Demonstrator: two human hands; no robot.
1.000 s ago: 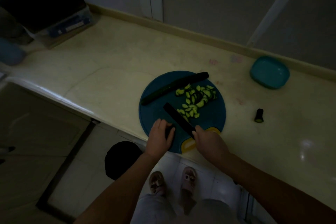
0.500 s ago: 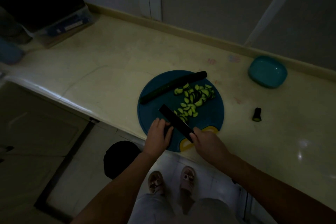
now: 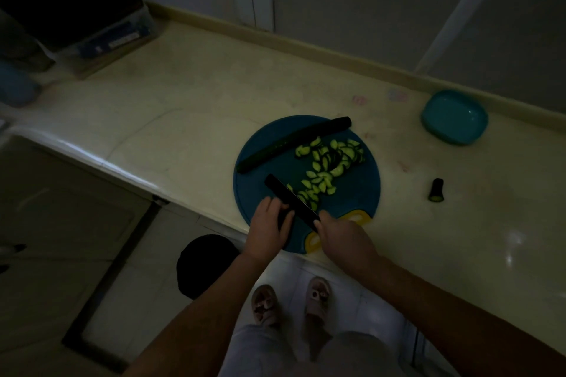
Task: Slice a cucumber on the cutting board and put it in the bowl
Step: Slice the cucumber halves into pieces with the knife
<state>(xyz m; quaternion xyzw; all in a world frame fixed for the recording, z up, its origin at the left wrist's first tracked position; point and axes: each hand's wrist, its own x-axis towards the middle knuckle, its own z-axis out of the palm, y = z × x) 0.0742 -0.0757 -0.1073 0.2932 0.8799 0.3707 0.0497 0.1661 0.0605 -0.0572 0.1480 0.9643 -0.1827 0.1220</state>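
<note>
Head view: right hand (image 3: 343, 239) grips the knife (image 3: 291, 200), blade just beside the left hand (image 3: 268, 231), which is curled over a dark cucumber piece (image 3: 283, 219) on the board (image 3: 254, 190). Slices (image 3: 327, 167) lie there, the bowl (image 3: 454, 116) well apart. In light this dim, the blade could nick that hand.

Cucumber slices (image 3: 320, 177) on cutting board (image 3: 254, 190)

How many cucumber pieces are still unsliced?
3: a long piece across the board's far side, a short piece mostly hidden under the left hand, and a stub on the counter, right of the board.
</note>
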